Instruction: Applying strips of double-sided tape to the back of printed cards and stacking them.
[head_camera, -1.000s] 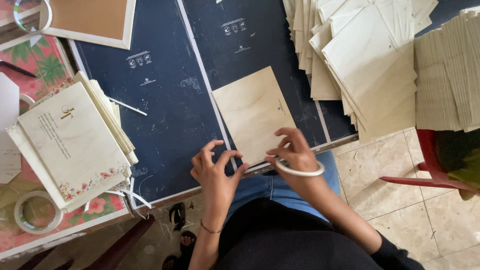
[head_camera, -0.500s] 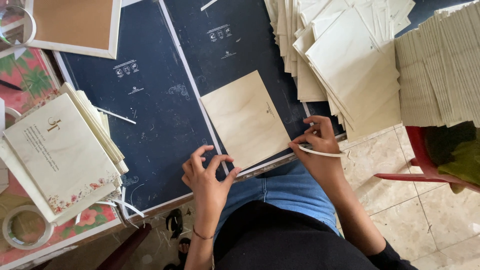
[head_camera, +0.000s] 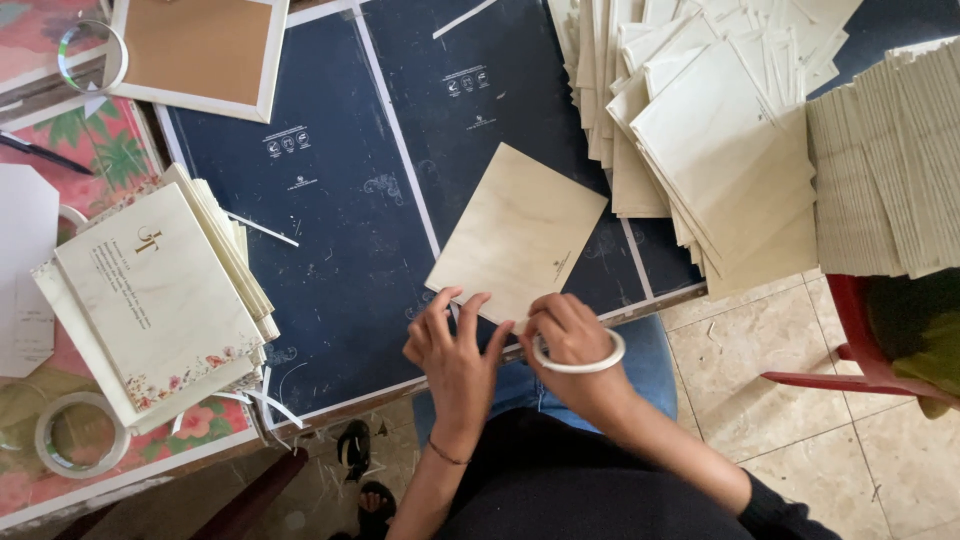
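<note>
Both my hands have closed in on the near edge of the cream envelope (head_camera: 520, 235), which has slid closer to me across the dark counter (head_camera: 330, 250) than a moment ago. My left hand (head_camera: 452, 352) rests its fingertips on the envelope's lower corner at about 7 o'clock. My right hand (head_camera: 572, 335), which was out to the side, now sits at 5 o'clock with its grip closed round a white tape ring (head_camera: 580, 360), so taping that edge looks to be in hand.

The counter's rim runs right under my knuckles. Open dark surface lies toward 10 o'clock. The printed card stack (head_camera: 150, 300) blocks 9 o'clock, and the fanned envelope pile (head_camera: 720, 150) crowds 1 o'clock.
</note>
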